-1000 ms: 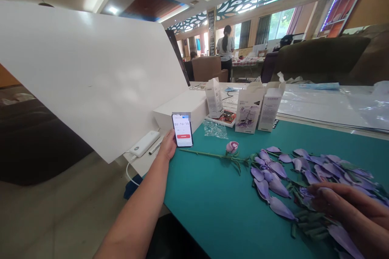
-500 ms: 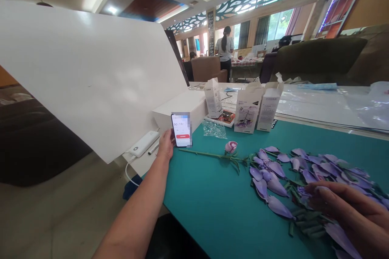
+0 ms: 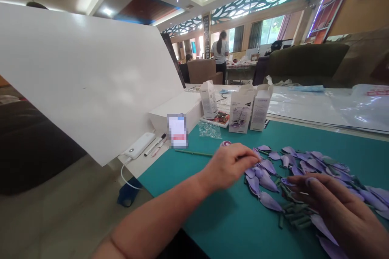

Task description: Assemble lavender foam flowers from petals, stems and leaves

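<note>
My left hand [image 3: 231, 166] is over the teal mat, its fingers drawn together at the near edge of a pile of purple flower petals [image 3: 269, 184]. What those fingers hold, if anything, I cannot make out. At the right, my right hand [image 3: 340, 206] pinches a small purple petal [image 3: 288, 182] between thumb and fingers above the pile. Green stem pieces [image 3: 294, 215] lie under and beside the right hand. A green flower stem [image 3: 193, 153] lies on the mat, partly hidden behind my left hand, which also covers most of a pink rose [image 3: 225, 143].
A phone [image 3: 178, 131] leans upright against a white box. Several opened cartons [image 3: 240, 109] stand behind the mat [image 3: 209, 226], with crumpled clear plastic [image 3: 209, 129] before them. A cabled power bank [image 3: 139, 145] and pens [image 3: 154, 145] lie left. A person [image 3: 221, 54] stands far back.
My left hand has let go of the phone and moved right to the petals. The phone stays propped against the box. My right hand still holds the small petal; the view has shifted slightly.
</note>
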A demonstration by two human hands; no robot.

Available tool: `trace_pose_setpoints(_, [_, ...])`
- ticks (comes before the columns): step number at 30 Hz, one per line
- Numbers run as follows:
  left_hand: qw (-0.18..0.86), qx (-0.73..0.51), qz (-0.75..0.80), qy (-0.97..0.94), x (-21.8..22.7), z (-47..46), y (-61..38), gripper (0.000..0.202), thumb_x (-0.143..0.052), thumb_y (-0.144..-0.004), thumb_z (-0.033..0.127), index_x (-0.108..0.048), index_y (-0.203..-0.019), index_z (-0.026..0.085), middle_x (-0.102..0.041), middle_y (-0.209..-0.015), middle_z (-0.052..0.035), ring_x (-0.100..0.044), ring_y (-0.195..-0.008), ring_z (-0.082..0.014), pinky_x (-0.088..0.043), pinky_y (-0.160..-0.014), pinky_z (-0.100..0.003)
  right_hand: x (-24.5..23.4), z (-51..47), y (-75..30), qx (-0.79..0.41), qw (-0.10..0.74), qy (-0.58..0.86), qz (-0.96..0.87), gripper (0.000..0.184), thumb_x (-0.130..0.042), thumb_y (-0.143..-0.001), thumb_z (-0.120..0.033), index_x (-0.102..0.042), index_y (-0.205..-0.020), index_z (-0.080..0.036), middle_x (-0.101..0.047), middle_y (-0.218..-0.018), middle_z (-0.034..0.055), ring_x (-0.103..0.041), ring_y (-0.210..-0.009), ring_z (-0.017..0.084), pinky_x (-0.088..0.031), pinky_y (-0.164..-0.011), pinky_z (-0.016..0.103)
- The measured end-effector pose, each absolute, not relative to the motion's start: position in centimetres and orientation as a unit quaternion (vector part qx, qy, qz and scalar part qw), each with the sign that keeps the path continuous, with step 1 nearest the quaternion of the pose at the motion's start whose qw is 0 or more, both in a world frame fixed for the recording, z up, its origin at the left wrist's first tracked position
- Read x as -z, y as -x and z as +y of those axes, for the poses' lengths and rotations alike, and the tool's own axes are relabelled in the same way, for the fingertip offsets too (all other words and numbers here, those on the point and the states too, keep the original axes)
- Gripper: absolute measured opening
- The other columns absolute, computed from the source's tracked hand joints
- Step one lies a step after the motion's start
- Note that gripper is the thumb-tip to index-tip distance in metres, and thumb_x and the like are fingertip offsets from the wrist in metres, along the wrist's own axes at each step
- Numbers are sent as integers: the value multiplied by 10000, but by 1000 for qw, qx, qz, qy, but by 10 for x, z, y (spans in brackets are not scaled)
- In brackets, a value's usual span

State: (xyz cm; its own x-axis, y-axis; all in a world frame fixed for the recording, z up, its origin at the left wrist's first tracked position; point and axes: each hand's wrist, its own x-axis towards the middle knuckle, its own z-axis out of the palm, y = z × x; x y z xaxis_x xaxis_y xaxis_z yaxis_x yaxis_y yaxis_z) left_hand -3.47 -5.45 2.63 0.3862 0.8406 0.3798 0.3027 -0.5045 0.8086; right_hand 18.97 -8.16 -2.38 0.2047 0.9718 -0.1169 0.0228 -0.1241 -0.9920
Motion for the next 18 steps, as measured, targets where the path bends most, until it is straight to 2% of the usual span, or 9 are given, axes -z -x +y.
trace_pose_setpoints(5, [401, -351, 400, -746, -14, -34, -13, 257, -557, -826, 193, -694, -1034, 131, -710, -1013, -72, -637, -925, -187, -482, -858, -277, 37, -79, -201, -468, 587, 473, -462, 354, -639, -762, -554, -638, -879, -220, -713, -1009, 88, -684, -835, 226, -589, -748, 356])
trace_pose_setpoints(10, [492, -311, 384, -717, -9, -17, -35, 284, -605, -785, 208, -684, -1031, 90, -704, -1042, -103, -634, -970, -211, -482, -869, -301, 37, -74, -202, -461, 623, 417, -475, 314, -580, -833, -532, -584, -887, -223, -708, -1033, 82, -674, -871, 204, -568, -774, 367])
trace_pose_setpoints(14, [548, -308, 341, -699, -7, -18, -40, 275, -660, -753, 270, -693, -978, 115, -712, -948, -75, -646, -914, -204, -497, -814, -293, 37, -71, -203, -455, 620, 396, -501, 298, -549, -863, -515, -555, -908, -220, -700, -1057, 88, -662, -915, 202, -560, -787, 365])
trace_pose_setpoints(18, [565, -323, 348, -674, 0, -18, -41, 362, -704, -699, 267, -668, -1027, 117, -700, -926, -67, -644, -876, -196, -508, -751, -281, 35, -74, -202, -429, 603, 397, -543, 288, -501, -899, -498, -560, -926, -217, -687, -1068, 90, -646, -940, 202, -544, -835, 384])
